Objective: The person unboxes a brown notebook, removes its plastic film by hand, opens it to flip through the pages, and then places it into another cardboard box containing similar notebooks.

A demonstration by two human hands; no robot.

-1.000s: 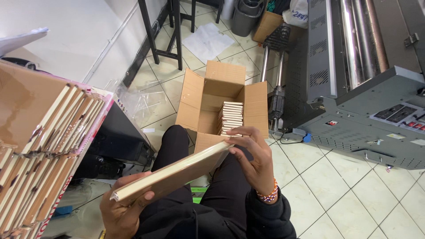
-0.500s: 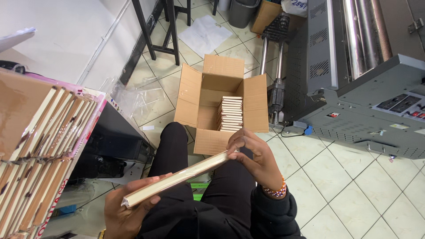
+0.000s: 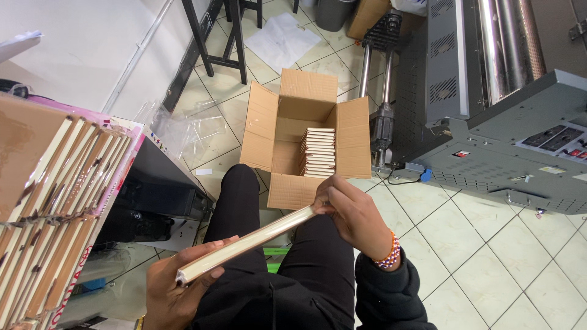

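Observation:
I hold a thin brown-covered book point(image 3: 247, 243) edge-up over my lap, its cream page edge facing me. My left hand point(image 3: 174, 293) grips its near end from below. My right hand point(image 3: 354, 217), with a beaded bracelet at the wrist, pinches its far end. Just beyond my knees an open cardboard box point(image 3: 287, 125) stands on the tiled floor, with a row of similar books point(image 3: 318, 153) standing inside along its right side. At my left, several more of the same books point(image 3: 58, 201) lean in a row in a pink-edged carton.
A large grey machine with metal rollers point(image 3: 489, 98) fills the right. Black stool legs point(image 3: 214, 36) and a sheet of white paper point(image 3: 281, 36) lie beyond the box. Clear plastic wrap point(image 3: 183, 131) lies on the tiles at the left, and a dark low unit point(image 3: 162, 195) stands under the carton.
The book has turned from showing its brown cover to edge-on, and has lowered slightly over my lap. Both hands kept hold of its ends.

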